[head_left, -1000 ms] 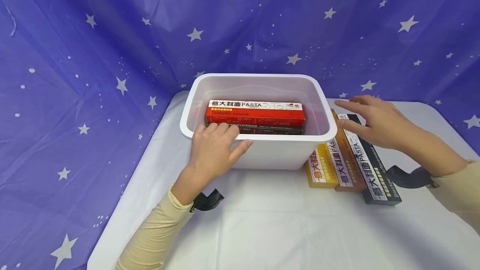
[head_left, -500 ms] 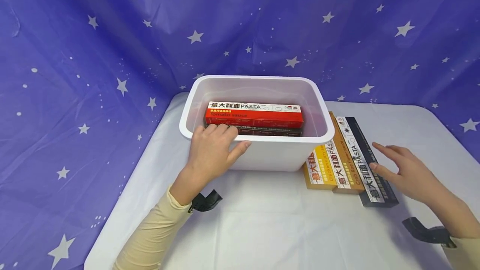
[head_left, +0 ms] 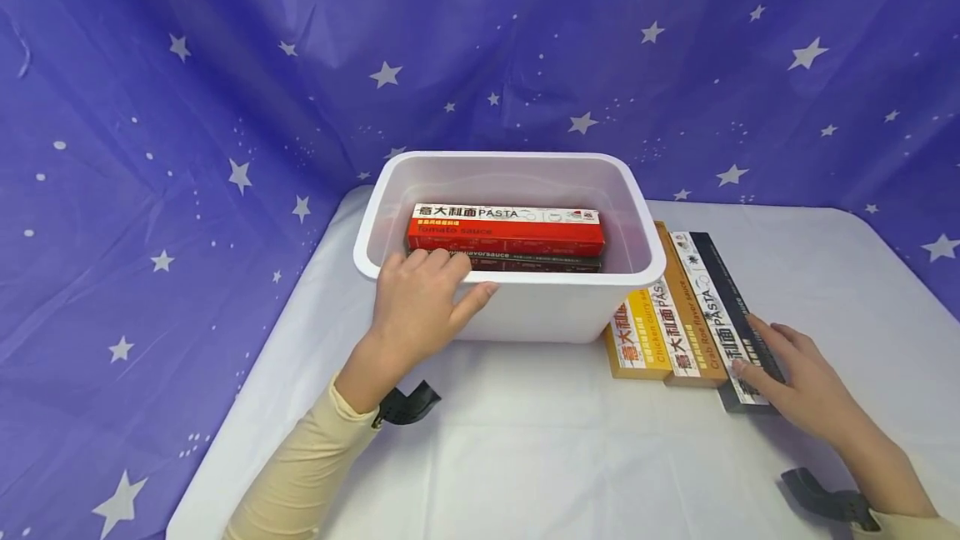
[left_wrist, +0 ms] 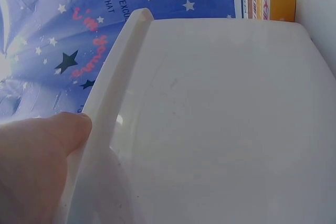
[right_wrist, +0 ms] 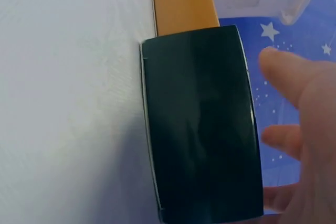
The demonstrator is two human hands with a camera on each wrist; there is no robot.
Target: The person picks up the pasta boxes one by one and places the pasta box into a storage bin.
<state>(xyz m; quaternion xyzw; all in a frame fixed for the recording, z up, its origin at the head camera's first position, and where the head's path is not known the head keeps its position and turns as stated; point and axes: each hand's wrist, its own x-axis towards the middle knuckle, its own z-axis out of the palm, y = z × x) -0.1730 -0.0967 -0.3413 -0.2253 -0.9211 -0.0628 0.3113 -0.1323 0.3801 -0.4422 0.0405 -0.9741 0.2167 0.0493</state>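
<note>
My left hand grips the near rim of a white plastic storage bin, fingers hooked over it and thumb along the outside. Inside the bin lies a red tomato sauce pasta box, with darker boxes partly hidden below it. My right hand is spread over the near end of a black pasta box, thumb towards its left side and fingers at its right edge. In the right wrist view the black end face shows, with thumb and fingers apart above it.
Left of the black box lie a brown crab roe pasta box and a yellow chicken curry one, close beside the bin. A white cloth covers the table. A purple star-printed curtain hangs behind and at the left.
My right hand has come from above the far end of the boxes, back and down to the near end of the black box. My left hand stays on the bin's rim.
</note>
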